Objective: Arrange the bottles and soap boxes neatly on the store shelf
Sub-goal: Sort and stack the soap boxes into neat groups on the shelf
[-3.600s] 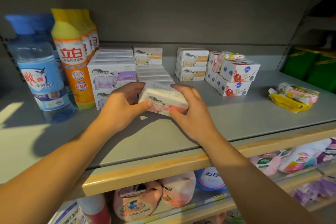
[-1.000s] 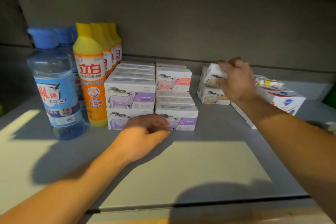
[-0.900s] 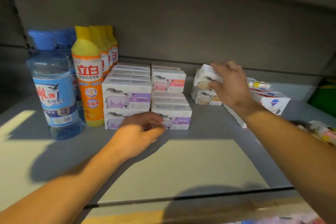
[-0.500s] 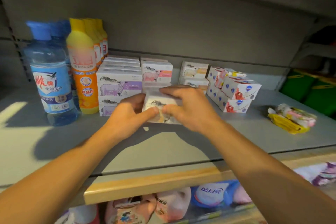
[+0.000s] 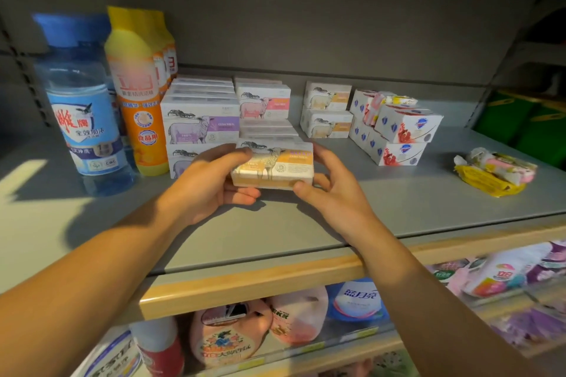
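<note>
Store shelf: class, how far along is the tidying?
Done: bottles stand at left, purple sheep boxes stacked beside them. In hand: both hands, left and right, hold an orange sheep box. Left: loose packets lying at right.

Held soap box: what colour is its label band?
Orange, on the soap box held in both hands; head view.
</note>
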